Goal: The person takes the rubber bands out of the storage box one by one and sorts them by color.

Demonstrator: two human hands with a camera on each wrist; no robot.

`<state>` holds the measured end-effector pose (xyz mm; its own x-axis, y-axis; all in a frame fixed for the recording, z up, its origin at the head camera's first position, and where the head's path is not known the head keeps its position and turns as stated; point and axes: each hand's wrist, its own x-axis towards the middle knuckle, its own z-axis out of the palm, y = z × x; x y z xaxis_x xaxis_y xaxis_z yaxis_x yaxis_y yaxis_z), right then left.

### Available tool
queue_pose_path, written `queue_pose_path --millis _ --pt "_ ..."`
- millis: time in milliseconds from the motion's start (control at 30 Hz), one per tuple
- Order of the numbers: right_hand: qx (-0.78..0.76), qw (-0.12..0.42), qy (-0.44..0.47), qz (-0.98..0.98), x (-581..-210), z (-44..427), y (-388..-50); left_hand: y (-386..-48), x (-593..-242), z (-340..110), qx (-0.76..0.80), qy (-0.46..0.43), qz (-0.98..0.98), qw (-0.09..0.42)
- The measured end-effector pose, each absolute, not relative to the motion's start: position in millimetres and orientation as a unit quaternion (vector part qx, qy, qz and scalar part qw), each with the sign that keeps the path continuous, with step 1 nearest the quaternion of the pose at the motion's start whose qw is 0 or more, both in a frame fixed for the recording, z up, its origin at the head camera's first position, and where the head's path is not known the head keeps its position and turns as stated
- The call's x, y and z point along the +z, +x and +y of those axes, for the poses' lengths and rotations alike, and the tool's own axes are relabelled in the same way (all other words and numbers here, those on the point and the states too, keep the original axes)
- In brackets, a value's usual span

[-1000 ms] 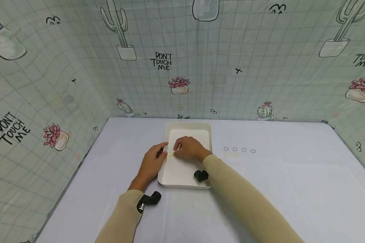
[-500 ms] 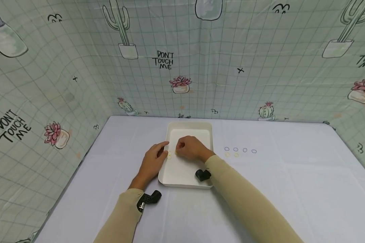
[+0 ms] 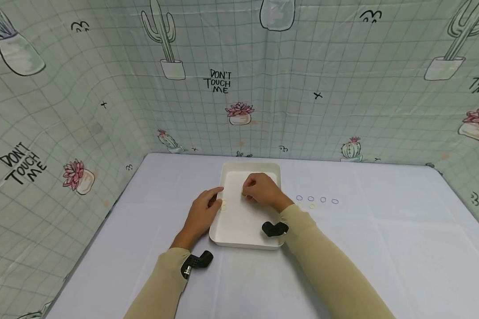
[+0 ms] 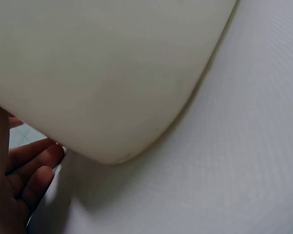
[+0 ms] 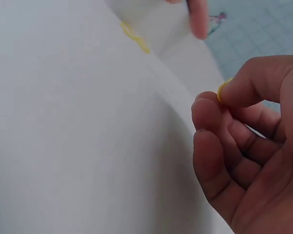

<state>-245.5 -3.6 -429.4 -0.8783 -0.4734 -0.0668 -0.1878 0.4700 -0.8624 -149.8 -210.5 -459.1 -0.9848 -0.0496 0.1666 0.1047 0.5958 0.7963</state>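
My right hand is above the white tray and pinches a small yellow rubber band between thumb and fingertips. On the tray floor by the left wall lie other yellow rubber bands, which show as a thin wavy strip in the right wrist view. My left hand rests at the tray's left rim, thumb and index finger touching it with the fingers relaxed. In the left wrist view, the other fingers lie beside the tray's outer wall.
To the right of the tray, a row of several blue rubber bands lies on the white table. Just in front of them are yellow rubber bands, one partly close to my right sleeve. A patterned cloth hangs behind and at the sides.
My right hand has moved rightward and a little away from the tray's left wall, lifting the yellow rubber band. The left hand has stayed at the rim.
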Motion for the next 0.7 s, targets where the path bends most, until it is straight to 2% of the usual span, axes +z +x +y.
queue_pose_path --millis 267,700 --pt "-0.529 0.138 -0.174 0.819 -411.5 9.6 -232.5 -150.4 -460.4 -211.6 -0.452 -0.017 -0.888 0.083" --pt "-0.631 0.128 -0.132 0.754 -410.1 33.6 -212.7 -149.6 -460.4 -211.7 -0.441 -0.021 -0.893 0.085"
